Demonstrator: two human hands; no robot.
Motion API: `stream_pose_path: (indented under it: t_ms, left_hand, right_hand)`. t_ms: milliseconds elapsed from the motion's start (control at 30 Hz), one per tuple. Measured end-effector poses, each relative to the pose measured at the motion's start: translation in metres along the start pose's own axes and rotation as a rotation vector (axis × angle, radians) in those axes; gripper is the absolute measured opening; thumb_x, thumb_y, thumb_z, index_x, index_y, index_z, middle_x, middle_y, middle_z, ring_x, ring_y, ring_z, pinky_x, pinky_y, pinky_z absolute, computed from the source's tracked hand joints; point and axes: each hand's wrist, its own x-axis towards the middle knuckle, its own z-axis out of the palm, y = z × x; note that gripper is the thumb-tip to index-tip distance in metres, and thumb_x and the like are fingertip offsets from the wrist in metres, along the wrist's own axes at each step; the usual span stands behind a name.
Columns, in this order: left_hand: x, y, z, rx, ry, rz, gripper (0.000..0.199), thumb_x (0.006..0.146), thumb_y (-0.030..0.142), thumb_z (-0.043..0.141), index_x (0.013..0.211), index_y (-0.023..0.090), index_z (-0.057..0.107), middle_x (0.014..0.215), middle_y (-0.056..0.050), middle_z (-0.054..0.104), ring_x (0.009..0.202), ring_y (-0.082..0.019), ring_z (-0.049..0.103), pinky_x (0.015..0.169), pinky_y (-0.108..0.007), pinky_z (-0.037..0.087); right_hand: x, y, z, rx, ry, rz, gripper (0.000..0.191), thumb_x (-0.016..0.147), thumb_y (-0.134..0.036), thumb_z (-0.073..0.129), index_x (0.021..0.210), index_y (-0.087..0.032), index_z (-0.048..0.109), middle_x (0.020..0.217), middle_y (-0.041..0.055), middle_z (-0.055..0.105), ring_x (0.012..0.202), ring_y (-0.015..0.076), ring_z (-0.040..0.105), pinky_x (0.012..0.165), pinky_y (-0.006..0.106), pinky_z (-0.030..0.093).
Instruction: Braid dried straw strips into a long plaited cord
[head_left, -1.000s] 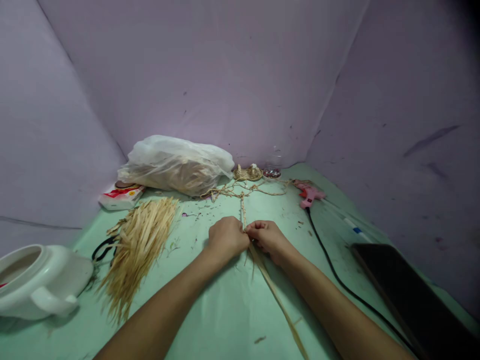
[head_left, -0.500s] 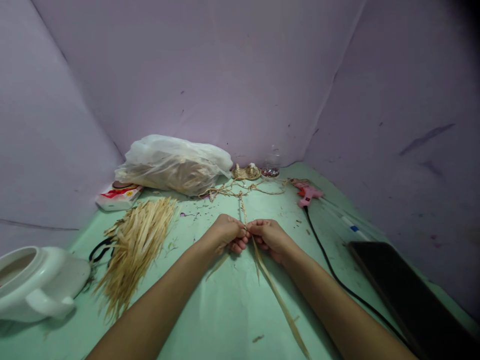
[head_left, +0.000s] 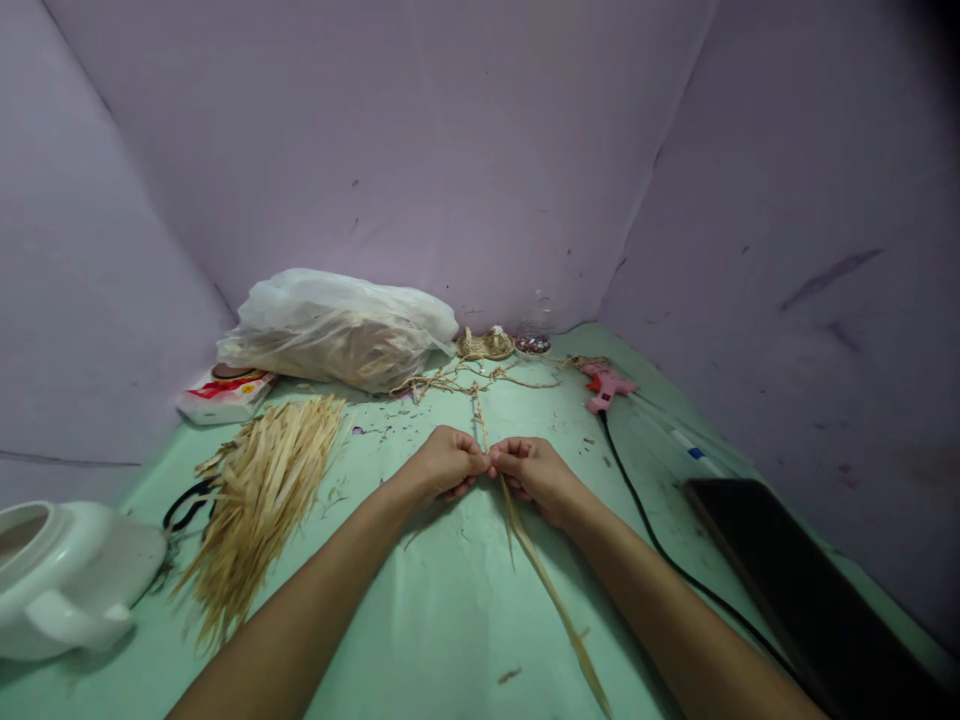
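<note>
A thin braided straw cord (head_left: 479, 412) runs from the back of the table down to my fingers. My left hand (head_left: 451, 463) pinches its near end from the left, fingers curled. Fingertips almost touching it, my right hand (head_left: 534, 472) pinches the strands from the right. Out of the grip a long flat straw strand (head_left: 556, 592) trails toward the near edge, with a shorter one beside it. Another thin end hangs below my left hand. The exact crossing of strands is hidden by the fingers.
Left lie a bundle of dry straw (head_left: 270, 500), black-handled scissors (head_left: 184, 503) and a white pot (head_left: 71, 580). Behind are a plastic bag (head_left: 345, 330) and a woven piece (head_left: 486, 344). Right are a pink glue gun (head_left: 609, 386), its black cord (head_left: 652, 540) and a dark flat device (head_left: 795, 590).
The view has shifted slightly, so things sit a little further left. My left fingers have closed in tighter and both hands' fingertips have come together at the braid.
</note>
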Motion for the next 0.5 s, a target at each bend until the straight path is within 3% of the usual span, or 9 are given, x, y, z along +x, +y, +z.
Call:
stream_pose_path:
  t_ms: [267, 500]
  left_hand:
    - [-0.001, 0.002, 0.000, -0.086, -0.010, 0.023, 0.008, 0.062, 0.019, 0.052, 0.056, 0.013, 0.054, 0.038, 0.007, 0.032, 0.030, -0.003, 0.023, 0.034, -0.019, 0.010]
    - [0.000, 0.001, 0.010, -0.097, 0.182, -0.005, 0.005, 0.057, 0.013, 0.052, 0.052, 0.012, 0.053, 0.033, 0.007, 0.031, 0.032, -0.003, 0.022, 0.037, -0.018, 0.014]
  right_hand:
    - [-0.001, -0.001, -0.002, -0.015, -0.013, -0.030, 0.018, 0.066, -0.028, 0.056, 0.057, -0.014, 0.050, 0.042, -0.0063, 0.041, 0.035, 0.0031, 0.024, 0.035, 0.018, 0.014]
    - [0.001, 0.001, -0.001, -0.119, 0.014, -0.072, 0.014, 0.068, -0.025, 0.053, 0.059, -0.015, 0.051, 0.046, -0.0047, 0.046, 0.035, 0.0037, 0.028, 0.035, 0.018, 0.020]
